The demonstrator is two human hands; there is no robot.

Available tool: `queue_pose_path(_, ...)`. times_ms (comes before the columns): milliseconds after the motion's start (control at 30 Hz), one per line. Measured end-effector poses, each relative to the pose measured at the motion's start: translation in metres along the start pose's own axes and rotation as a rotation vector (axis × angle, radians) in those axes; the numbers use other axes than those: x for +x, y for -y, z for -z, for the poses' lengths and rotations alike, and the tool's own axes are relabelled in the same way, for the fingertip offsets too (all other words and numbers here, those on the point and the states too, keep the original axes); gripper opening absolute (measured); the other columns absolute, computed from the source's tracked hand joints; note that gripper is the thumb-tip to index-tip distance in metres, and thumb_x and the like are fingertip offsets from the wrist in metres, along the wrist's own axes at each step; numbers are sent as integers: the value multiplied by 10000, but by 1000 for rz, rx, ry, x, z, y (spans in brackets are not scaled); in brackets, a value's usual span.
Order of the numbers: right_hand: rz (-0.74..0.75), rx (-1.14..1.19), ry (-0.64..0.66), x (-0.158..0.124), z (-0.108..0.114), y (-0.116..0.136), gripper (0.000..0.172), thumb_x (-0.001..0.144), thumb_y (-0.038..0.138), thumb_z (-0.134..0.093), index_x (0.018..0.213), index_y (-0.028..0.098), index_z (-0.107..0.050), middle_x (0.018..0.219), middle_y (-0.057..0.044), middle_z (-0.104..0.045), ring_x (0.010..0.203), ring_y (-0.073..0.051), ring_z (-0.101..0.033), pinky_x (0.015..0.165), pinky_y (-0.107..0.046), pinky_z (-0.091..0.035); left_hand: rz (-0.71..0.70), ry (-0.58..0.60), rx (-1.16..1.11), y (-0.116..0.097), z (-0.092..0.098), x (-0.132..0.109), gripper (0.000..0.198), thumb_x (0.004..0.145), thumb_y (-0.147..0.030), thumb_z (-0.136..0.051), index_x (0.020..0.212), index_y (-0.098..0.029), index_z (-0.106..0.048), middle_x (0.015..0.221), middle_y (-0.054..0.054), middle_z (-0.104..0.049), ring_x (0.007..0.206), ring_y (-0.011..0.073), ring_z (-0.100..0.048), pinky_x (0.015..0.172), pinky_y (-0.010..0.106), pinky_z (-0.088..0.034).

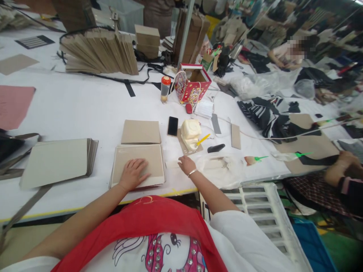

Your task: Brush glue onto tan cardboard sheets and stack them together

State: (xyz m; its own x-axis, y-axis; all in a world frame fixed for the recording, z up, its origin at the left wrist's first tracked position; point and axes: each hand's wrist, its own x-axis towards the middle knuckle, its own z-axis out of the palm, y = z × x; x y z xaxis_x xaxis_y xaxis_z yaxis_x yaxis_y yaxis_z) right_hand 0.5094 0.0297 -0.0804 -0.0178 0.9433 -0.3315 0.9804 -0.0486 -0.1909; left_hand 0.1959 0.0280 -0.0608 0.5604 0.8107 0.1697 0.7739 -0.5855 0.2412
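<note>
My left hand (134, 173) lies spread on the top sheet of a stack of tan cardboard sheets (154, 166), whose near edge shows a paler band. To the right of that stack, my right hand (187, 165) is closed, its fingertips at the end of a thin whitish strip (171, 164). Beside its wrist sits a glue-smeared, whitish patch of plastic (235, 172). Behind the stack is a second pile of tan cardboard (141, 131). A cream-coloured plastic container (190, 130) with a yellow-handled tool (203, 139) stands beyond my right hand.
Grey boards (56, 162) are piled at left. A phone (172, 126), an orange-lidded bottle (165, 90) and a red gift bag (194, 85) stand farther back. A black object (216, 148) and a green-handled brush (255, 160) lie at right. A co-worker (289, 54) sits across.
</note>
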Motion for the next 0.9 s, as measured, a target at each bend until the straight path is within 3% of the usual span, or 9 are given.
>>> queue_pose_path(133,70,-91,-39,-12,-48,19,234,870,268,-445,1039,174,-576,1087,-98,-557,999,-200,-470,839,-291,-353,-10,-5,-11,0,0,0,448,814,-488,-466,1165,-220,-544,1235,82,-519,1133,257,-423,1009,428,-258)
queue_pose_path(300,23,-76,-50,-13,-66,11,228,890,241,-400,922,154,-608,937,-99,-584,915,-188,-494,811,-292,-337,4,-6,-44,1,-1,0,439,803,-474,-487,1170,-238,-541,1243,86,-513,1150,266,-416,1016,440,-245)
queue_pose_path(633,-21,81,-24,-19,-47,-2,228,873,322,-461,851,167,-627,839,-36,-612,808,-120,-536,711,-204,-352,19,78,-68,3,4,1,475,796,-486,-489,1189,-222,-526,1279,90,-491,1179,262,-403,1039,439,-219)
queue_pose_path(800,13,159,-27,-28,-27,-6,229,889,256,-422,860,169,-632,859,-39,-618,831,-116,-540,740,-201,-357,49,193,-77,-1,15,6,498,771,-478,-525,1195,-218,-512,1299,109,-470,1197,275,-403,1030,468,-237)
queue_pose_path(900,12,180,-51,-31,-19,-5,222,882,235,-417,854,160,-624,858,-49,-617,829,-124,-539,748,-212,-365,67,180,-94,-10,21,14,480,778,-442,-529,1195,-207,-500,1311,119,-456,1192,275,-412,1025,468,-257)
